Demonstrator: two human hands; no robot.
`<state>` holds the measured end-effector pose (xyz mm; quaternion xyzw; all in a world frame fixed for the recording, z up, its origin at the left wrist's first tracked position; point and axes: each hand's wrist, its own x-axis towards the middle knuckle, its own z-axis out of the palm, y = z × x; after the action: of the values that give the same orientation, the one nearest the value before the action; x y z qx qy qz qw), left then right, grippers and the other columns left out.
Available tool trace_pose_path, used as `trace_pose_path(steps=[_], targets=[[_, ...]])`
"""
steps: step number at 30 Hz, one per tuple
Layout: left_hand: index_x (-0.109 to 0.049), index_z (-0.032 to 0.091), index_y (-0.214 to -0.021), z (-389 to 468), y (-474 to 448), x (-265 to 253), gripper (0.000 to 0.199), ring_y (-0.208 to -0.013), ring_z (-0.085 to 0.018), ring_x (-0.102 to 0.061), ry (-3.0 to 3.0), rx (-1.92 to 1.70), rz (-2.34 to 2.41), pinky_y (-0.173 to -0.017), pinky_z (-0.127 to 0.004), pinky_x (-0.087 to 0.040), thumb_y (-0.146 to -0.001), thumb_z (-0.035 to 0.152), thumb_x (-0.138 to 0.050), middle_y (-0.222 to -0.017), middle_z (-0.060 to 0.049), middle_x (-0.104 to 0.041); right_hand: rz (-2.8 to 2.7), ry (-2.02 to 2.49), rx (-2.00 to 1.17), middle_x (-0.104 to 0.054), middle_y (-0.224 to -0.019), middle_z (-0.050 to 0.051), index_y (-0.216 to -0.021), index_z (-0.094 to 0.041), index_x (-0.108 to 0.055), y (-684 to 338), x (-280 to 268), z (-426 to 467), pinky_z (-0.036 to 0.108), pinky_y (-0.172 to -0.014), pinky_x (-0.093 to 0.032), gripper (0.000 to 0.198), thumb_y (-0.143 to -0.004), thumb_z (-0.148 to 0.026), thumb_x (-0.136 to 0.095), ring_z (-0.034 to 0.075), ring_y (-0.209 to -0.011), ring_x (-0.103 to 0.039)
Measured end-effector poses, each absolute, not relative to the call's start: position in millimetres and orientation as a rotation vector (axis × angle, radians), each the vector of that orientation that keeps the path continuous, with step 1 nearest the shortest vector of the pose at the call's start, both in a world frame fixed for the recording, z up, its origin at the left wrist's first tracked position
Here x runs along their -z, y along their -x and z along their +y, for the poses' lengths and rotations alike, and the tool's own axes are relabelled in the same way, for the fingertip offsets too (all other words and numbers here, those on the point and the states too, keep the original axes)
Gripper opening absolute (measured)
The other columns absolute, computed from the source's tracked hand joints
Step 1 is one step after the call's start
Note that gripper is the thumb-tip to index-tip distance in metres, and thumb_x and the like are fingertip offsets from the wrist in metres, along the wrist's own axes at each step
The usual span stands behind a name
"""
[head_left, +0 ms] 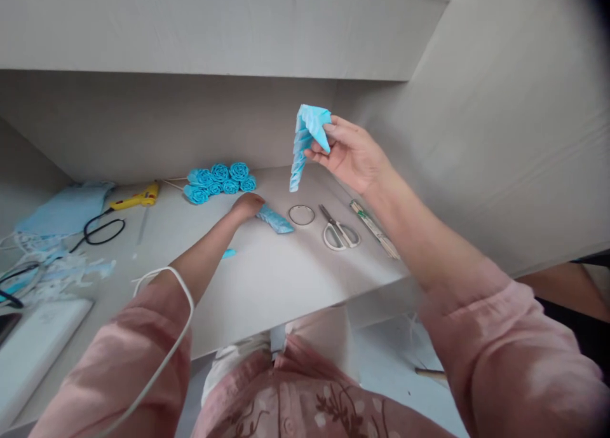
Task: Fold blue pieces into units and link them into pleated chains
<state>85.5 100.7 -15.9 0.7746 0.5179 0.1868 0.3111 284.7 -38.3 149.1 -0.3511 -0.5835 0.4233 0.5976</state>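
Raised above the table, my right hand (355, 152) pinches a light-blue pleated strip (301, 139) between thumb and fingers. The strip bends over at its top, and its folded tail hangs down to the left. My left hand (248, 205) is low over the tabletop, closed around one end of a second blue pleated strip (275, 220); its fingers are mostly hidden behind the back of the hand. Right of that strip are a thin ring (302, 215) and scissors (340, 232) with white handles. Blue rolled roses (220, 178) lie bunched behind my left hand, several with thin sticks.
A yellow glue gun (138, 197) with a black cord (98, 234) lies left, beside flat blue sheets (67, 206) and white scraps (71, 273). A packet of sticks (374, 228) is at right. A white cable (178, 323) crosses my left arm. Grey panels (200, 28) enclose the table.
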Motion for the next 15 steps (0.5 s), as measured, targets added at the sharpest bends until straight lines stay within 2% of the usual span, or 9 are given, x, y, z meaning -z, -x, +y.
trace_pose_path(steps=[4, 7, 9, 11, 13, 15], targets=[[-0.074, 0.012, -0.103, 53.3, -103.6, 17.2, 0.037, -0.083, -0.022, -0.066, -2.144, -0.446, 1.171, -0.077, -0.029, -0.049, -0.074, 0.014, -0.051, -0.093, -0.009, -0.073, -1.34, 0.781, -1.082, -0.066, -0.081, -0.001, -0.091, -0.018, -0.06, -269.0, -133.8, -30.4, 0.033, -0.086, -0.056, 0.018, -0.085, -0.033, -0.067, 0.012, -0.083, -0.066], [-0.074, 0.016, -0.106, 18.3, -108.7, 18.0, 0.037, -0.082, -0.021, -0.068, -2.183, -0.38, 1.054, -0.078, -0.028, -0.051, -0.08, 0.016, -0.048, -0.088, -0.006, -0.074, -1.331, 0.749, -1.221, -0.068, -0.082, 0.001, -0.092, -0.017, -0.06, -244.6, -123.6, -11.0, 0.033, -0.086, -0.056, 0.014, -0.084, -0.027, -0.067, 0.012, -0.081, -0.066], [-0.07, 0.015, -0.116, -3.5, -107.3, 13.9, 0.039, -0.099, -0.024, -0.066, -2.306, -0.434, 0.987, -0.09, -0.033, -0.05, -0.085, 0.019, -0.047, -0.107, -0.01, -0.072, -1.336, 0.711, -1.293, -0.068, -0.083, 0.001, -0.093, -0.017, -0.06, -224.0, -126.0, 5.2, 0.033, -0.087, -0.056, 0.01, -0.086, -0.023, -0.064, 0.012, -0.082, -0.065], [-0.064, 0.013, -0.125, -28.7, -100.7, 2.8, 0.042, -0.117, -0.028, -0.058, -2.504, -0.543, 0.973, -0.104, -0.041, -0.043, -0.086, 0.018, -0.047, -0.126, -0.015, -0.064, -1.33, 0.639, -1.332, -0.066, -0.082, -0.001, -0.094, -0.017, -0.059, -203.5, -133.4, 19.0, 0.031, -0.088, -0.055, 0.005, -0.089, -0.02, -0.058, 0.011, -0.081, -0.064], [-0.063, 0.013, -0.124, -60.0, -89.0, -15.9, 0.04, -0.121, -0.031, -0.055, -2.618, -0.581, 0.901, -0.105, -0.048, -0.041, -0.086, 0.018, -0.05, -0.129, -0.017, -0.061, -1.275, 0.524, -1.364, -0.064, -0.078, -0.004, -0.093, -0.018, -0.057, -185.7, -136.1, 25.2, 0.028, -0.086, -0.055, 0.004, -0.091, -0.016, -0.054, 0.009, -0.077, -0.061], [-0.065, 0.019, -0.118, -94.6, -73.8, -39.4, 0.033, -0.114, -0.029, -0.059, -2.642, -0.558, 0.647, -0.101, -0.049, -0.044, -0.089, 0.021, -0.049, -0.121, -0.012, -0.066, -1.199, 0.486, -1.393, -0.063, -0.076, -0.004, -0.092, -0.019, -0.057, -171.5, -124.2, 19.9, 0.027, -0.079, -0.055, 0.004, -0.091, -0.017, -0.053, 0.01, -0.073, -0.06]])
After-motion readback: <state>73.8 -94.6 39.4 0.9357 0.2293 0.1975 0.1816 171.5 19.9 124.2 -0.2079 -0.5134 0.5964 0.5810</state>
